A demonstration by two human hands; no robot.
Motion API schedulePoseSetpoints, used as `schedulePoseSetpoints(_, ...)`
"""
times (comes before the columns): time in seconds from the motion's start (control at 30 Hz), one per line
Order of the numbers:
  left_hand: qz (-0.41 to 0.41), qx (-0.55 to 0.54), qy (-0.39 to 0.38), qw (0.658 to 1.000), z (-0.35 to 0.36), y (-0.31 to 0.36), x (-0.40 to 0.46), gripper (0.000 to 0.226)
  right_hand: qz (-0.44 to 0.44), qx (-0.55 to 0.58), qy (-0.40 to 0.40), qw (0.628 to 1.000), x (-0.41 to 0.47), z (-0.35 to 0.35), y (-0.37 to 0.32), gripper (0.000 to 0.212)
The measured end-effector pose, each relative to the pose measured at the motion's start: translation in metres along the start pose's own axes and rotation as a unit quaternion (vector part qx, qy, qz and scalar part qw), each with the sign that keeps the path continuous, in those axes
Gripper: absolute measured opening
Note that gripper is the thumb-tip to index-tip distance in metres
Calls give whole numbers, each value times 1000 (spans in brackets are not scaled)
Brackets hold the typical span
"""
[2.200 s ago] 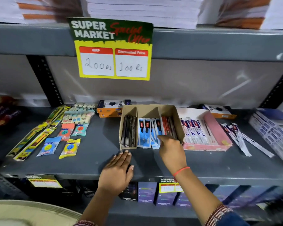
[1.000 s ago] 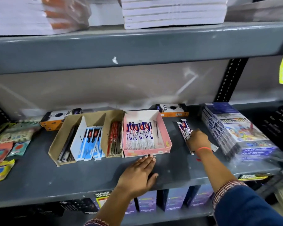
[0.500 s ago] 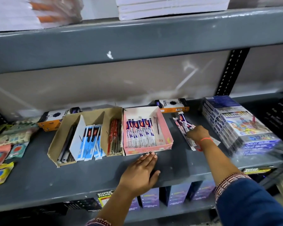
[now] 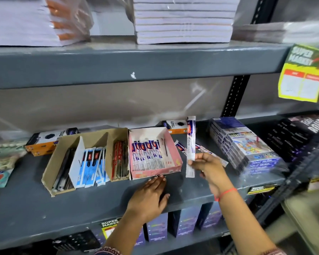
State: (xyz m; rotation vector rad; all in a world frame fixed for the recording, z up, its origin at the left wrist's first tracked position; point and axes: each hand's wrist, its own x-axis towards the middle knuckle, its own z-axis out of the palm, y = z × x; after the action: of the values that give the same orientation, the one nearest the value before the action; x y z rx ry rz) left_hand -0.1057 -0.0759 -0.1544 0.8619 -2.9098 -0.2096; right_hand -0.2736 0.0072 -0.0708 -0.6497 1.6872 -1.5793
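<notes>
My right hand [image 4: 209, 169] pinches a long white and purple pen packet [image 4: 190, 142] and holds it upright above the grey shelf [image 4: 35, 205], just right of the pink box [image 4: 173, 150]. That box holds several packets of the same kind. A few more such packets [image 4: 201, 149] lie loose on the shelf behind my right hand. My left hand [image 4: 149, 197] rests flat on the shelf with straight fingers, its fingertips touching the pink box's front wall.
A brown cardboard tray [image 4: 52, 162] with black, blue and red pen packs stands left of the pink box. Wrapped colour-pencil boxes [image 4: 245, 144] are stacked at the right, orange boxes [image 4: 44, 142] behind. Paper reams fill the upper shelf [image 4: 118, 65]. A yellow price sign [image 4: 302, 76] hangs top right.
My right hand went from the brown tray to the loose packets at the right, picked one up and lifted it upright. My left hand slid right along the shelf to the pink box.
</notes>
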Motion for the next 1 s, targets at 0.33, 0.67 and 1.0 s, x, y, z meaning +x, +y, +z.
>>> schedulePoseSetpoints(0.33,-11,-4,-15,1000,3,-4,-1,57,-22,53,-56,997,-43,8,9,26)
schedulePoseSetpoints(0.67,-15,-24,-33,999,3,-12,-6,56,-15,20,-81,996,-37,20,0,21)
schedulePoseSetpoints(1.0,-56,-27,10,998,-3,-43,-27,50,37,-138,-78,987,52,90,-7,28)
